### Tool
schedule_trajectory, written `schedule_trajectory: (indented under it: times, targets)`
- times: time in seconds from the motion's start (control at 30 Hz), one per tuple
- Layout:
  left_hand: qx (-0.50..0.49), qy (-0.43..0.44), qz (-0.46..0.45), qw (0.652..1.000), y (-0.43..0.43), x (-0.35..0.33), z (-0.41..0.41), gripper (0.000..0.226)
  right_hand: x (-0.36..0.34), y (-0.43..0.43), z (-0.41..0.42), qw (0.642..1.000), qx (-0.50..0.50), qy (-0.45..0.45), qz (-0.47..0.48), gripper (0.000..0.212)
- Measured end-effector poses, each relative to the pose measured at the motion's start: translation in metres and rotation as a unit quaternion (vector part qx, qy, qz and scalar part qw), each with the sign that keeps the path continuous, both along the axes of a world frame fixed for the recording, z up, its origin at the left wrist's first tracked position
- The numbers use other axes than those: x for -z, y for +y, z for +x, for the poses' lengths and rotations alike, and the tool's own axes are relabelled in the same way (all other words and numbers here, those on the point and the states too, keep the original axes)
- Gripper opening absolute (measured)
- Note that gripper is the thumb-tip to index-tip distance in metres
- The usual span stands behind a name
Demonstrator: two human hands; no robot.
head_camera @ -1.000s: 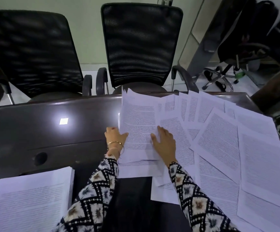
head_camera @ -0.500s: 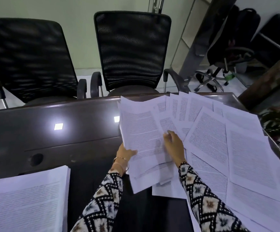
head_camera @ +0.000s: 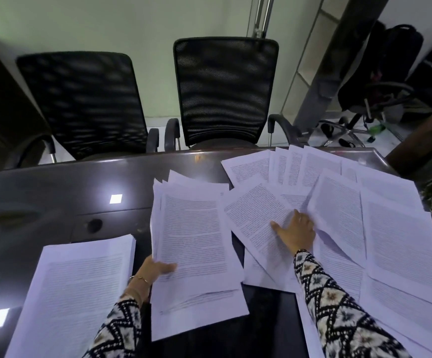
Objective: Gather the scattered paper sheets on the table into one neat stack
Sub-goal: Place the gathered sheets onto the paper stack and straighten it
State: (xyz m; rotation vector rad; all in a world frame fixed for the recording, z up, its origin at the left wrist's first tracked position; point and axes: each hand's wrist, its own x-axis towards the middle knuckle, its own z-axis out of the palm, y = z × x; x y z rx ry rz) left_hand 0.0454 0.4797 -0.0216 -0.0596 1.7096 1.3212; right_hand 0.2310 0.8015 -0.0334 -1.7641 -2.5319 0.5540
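Note:
My left hand (head_camera: pixel 155 271) grips the left edge of a loose bundle of printed sheets (head_camera: pixel 196 244), thumb on top, lifted in front of me at the centre. My right hand (head_camera: pixel 296 232) lies flat with spread fingers on a printed sheet (head_camera: pixel 256 218) among the scattered sheets (head_camera: pixel 395 228) that overlap across the right half of the dark table (head_camera: pixel 54 192). A squared thick stack of paper (head_camera: pixel 73 295) lies at the near left, apart from both hands.
Two black mesh office chairs (head_camera: pixel 225 94) stand behind the table's far edge. A round cable hole (head_camera: pixel 94 225) sits in the tabletop left of the bundle. Another chair and a dark bag (head_camera: pixel 380 81) are at the far right on the floor.
My left hand has pulled the bundle left and toward me, away from the spread. My right hand has left the bundle and now lies further right on a scattered sheet.

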Motion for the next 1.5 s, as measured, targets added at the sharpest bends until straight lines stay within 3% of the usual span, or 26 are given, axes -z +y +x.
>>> schedule_trajectory:
  times: [0.07,0.2,0.27,0.37,0.53,0.63,0.73,0.77,0.87,0.93,1.0,1.1,1.13,1.17,1.23,1.27,1.33,1.4,1.5]
  targets:
    - [0.003,-0.008,-0.010,1.000,-0.007,0.000,0.002,0.040,0.000,0.012,0.007,1.000,-0.005,-0.017,-0.008,0.100]
    - [-0.032,-0.014,-0.012,0.999,0.000,0.003,0.003,0.055,-0.007,0.020,0.007,0.999,-0.029,-0.006,-0.018,0.084]
    - [-0.061,-0.017,0.002,0.998,0.012,0.002,0.005,0.048,-0.010,0.012,0.001,0.997,-0.034,0.034,-0.053,0.077]
    - [-0.098,0.004,0.023,0.995,0.027,0.000,0.008,0.036,-0.011,-0.019,-0.007,0.990,-0.064,0.083,-0.097,0.060]
    - [-0.116,0.007,0.029,0.993,0.027,0.008,0.011,0.036,-0.001,-0.076,-0.025,0.967,-0.174,0.125,-0.140,0.026]
    - [-0.094,0.011,0.032,0.995,0.015,0.006,0.020,0.034,0.004,-0.096,-0.031,0.955,-0.214,0.134,-0.153,0.042]
    - [-0.090,0.009,0.066,0.994,-0.006,0.003,0.024,0.035,0.003,-0.109,-0.028,0.951,-0.153,0.221,-0.155,0.030]
    - [-0.081,0.007,0.081,0.993,-0.013,0.000,0.024,0.035,-0.002,-0.112,-0.026,0.940,-0.119,0.257,-0.189,0.040]
    - [-0.035,-0.007,0.128,0.991,-0.036,-0.009,0.034,0.048,-0.024,-0.123,-0.026,0.875,-0.036,0.312,-0.369,0.086]
    - [0.002,-0.014,0.141,0.990,-0.047,-0.017,0.043,0.072,-0.038,-0.125,-0.024,0.818,-0.056,0.353,-0.451,0.103]
    - [0.025,-0.009,0.153,0.988,-0.053,-0.026,0.045,0.089,-0.056,-0.126,-0.017,0.792,-0.098,0.368,-0.477,0.090]
    - [-0.016,0.023,0.188,0.982,-0.057,-0.043,0.034,0.097,-0.083,-0.119,-0.010,0.788,-0.162,0.343,-0.484,0.031]
    - [-0.019,0.047,0.195,0.980,-0.058,-0.050,0.030,0.096,-0.087,-0.116,-0.009,0.797,-0.173,0.324,-0.480,0.027]
    - [-0.005,0.072,0.198,0.978,-0.056,-0.057,0.027,0.095,-0.089,-0.112,-0.007,0.805,-0.188,0.300,-0.476,0.037]
    - [0.051,0.103,0.189,0.975,-0.048,-0.072,0.028,0.091,-0.097,-0.115,-0.006,0.790,-0.227,0.277,-0.498,0.049]
    - [0.074,0.111,0.182,0.974,-0.042,-0.079,0.030,0.084,-0.101,-0.118,-0.007,0.775,-0.260,0.272,-0.508,0.046]
    - [0.069,0.124,0.190,0.972,-0.033,-0.085,0.030,0.056,-0.106,-0.124,-0.010,0.782,-0.298,0.258,-0.483,0.046]
    - [0.011,0.106,0.200,0.974,-0.029,-0.083,0.029,0.043,-0.105,-0.127,-0.012,0.796,-0.265,0.309,-0.447,0.047]
    - [0.010,0.103,0.156,0.982,-0.028,-0.071,0.033,0.032,-0.098,-0.129,-0.015,0.801,-0.123,0.411,-0.417,0.040]
